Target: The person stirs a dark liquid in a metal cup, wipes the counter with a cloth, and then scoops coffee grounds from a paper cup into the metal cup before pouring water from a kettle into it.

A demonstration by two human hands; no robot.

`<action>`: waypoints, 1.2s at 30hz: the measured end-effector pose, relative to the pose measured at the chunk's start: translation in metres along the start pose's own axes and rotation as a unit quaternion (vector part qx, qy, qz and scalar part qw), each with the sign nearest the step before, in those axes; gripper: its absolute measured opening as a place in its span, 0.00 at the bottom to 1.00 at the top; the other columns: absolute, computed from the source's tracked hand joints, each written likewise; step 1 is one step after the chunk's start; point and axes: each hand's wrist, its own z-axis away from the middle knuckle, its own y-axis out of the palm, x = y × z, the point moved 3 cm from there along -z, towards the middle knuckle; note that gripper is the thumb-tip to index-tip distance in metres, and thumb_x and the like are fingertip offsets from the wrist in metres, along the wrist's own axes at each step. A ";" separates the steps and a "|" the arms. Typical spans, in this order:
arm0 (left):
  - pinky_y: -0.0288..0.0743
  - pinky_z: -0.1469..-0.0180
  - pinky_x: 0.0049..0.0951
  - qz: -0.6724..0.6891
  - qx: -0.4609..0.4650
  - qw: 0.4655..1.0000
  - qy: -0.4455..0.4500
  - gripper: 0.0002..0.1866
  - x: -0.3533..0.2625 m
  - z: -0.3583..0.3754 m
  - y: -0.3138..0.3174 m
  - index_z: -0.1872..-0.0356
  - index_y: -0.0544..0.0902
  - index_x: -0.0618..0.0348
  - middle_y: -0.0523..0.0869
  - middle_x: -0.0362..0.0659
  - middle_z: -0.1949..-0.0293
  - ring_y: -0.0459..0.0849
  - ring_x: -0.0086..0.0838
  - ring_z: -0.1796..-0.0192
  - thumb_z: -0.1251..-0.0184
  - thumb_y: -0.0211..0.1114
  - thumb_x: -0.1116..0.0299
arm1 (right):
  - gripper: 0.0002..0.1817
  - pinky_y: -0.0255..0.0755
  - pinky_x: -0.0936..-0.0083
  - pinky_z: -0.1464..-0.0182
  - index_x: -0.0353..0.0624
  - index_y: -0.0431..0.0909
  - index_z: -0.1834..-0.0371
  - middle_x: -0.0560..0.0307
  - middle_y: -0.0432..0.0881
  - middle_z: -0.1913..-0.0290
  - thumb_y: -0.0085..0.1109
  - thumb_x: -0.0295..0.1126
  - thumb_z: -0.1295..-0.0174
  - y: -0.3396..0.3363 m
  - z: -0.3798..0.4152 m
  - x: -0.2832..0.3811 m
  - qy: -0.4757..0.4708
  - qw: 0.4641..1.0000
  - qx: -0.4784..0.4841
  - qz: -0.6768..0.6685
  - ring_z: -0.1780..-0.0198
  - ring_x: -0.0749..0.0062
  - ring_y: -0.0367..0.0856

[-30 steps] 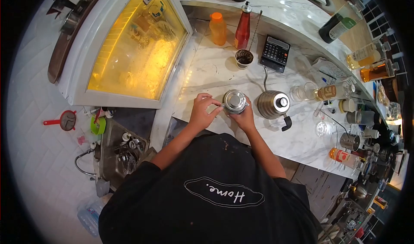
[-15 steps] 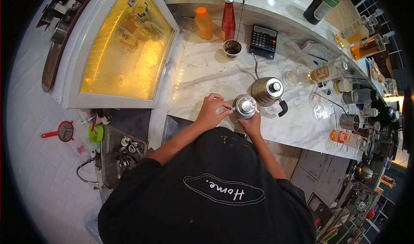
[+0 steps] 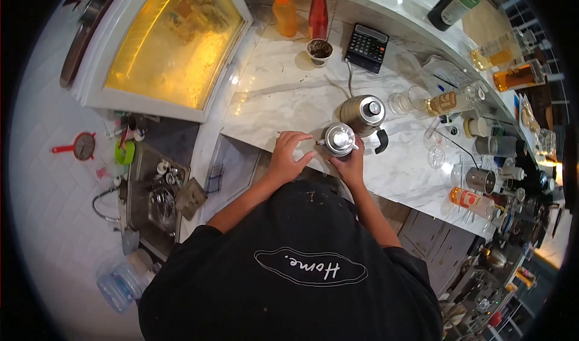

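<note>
A small silver-lidded pot (image 3: 339, 139) stands near the front edge of the marble counter. My right hand (image 3: 351, 164) is wrapped against its right side, at the handle. Just left of the pot is my left hand (image 3: 288, 155), its thumb and fingers apart with nothing between them. A steel gooseneck kettle (image 3: 362, 115) with a black handle stands close behind and right of the pot. Farther back are a cup with dark contents (image 3: 319, 51) and a black calculator (image 3: 367, 47).
An orange bottle (image 3: 284, 15) and a red bottle (image 3: 318, 13) stand at the back. A yellow-lit glass-door cabinet (image 3: 175, 45) is at left, above a sink (image 3: 149, 202). Glass jars (image 3: 410, 101), bottles and a steel cup (image 3: 480, 180) line the right side.
My left hand has let go of the pot's left side and opened, moving slightly left. The view has shifted, so the counter items sit a little higher and the sink shows more.
</note>
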 end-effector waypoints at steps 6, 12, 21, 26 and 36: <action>0.74 0.33 0.42 -0.020 -0.079 0.991 -0.106 0.27 -0.001 0.059 -0.002 0.37 0.80 0.60 0.86 0.49 0.44 0.82 0.43 0.38 0.37 0.77 0.69 | 0.46 0.73 0.58 0.34 0.38 0.73 0.31 0.41 0.69 0.29 0.88 0.40 0.53 -0.007 0.036 -0.017 0.048 0.997 0.051 -0.015 0.29 0.46 0.69; 0.74 0.33 0.40 -0.015 -0.140 0.971 -0.191 0.27 -0.001 0.110 -0.009 0.36 0.80 0.60 0.86 0.49 0.44 0.84 0.41 0.39 0.37 0.77 0.70 | 0.32 0.78 0.67 0.52 0.40 0.80 0.40 0.52 0.79 0.42 0.85 0.36 0.48 -0.002 0.053 0.000 -0.012 0.988 0.149 -0.041 0.47 0.62 0.80; 0.74 0.33 0.39 -0.040 -0.193 0.958 -0.209 0.27 0.003 0.171 -0.051 0.35 0.80 0.60 0.85 0.49 0.43 0.83 0.41 0.39 0.35 0.76 0.70 | 0.21 0.78 0.69 0.55 0.40 0.83 0.45 0.55 0.85 0.57 0.79 0.32 0.40 0.039 0.071 0.035 -0.016 0.978 0.197 -0.072 0.59 0.68 0.82; 0.74 0.34 0.39 -0.036 -0.242 0.945 -0.218 0.27 0.016 0.231 -0.094 0.35 0.80 0.58 0.86 0.48 0.43 0.83 0.40 0.38 0.35 0.76 0.70 | 0.21 0.78 0.65 0.52 0.40 0.83 0.45 0.49 0.85 0.54 0.77 0.34 0.38 0.086 0.096 0.053 -0.015 0.970 0.232 -0.069 0.58 0.59 0.84; 0.75 0.35 0.41 -0.066 -0.346 0.885 -0.305 0.28 0.060 0.389 -0.209 0.36 0.80 0.59 0.86 0.49 0.44 0.84 0.41 0.40 0.36 0.77 0.69 | 0.28 0.74 0.54 0.37 0.44 0.80 0.37 0.45 0.81 0.42 0.76 0.35 0.41 0.244 0.144 0.184 -0.223 0.911 0.346 0.006 0.39 0.45 0.79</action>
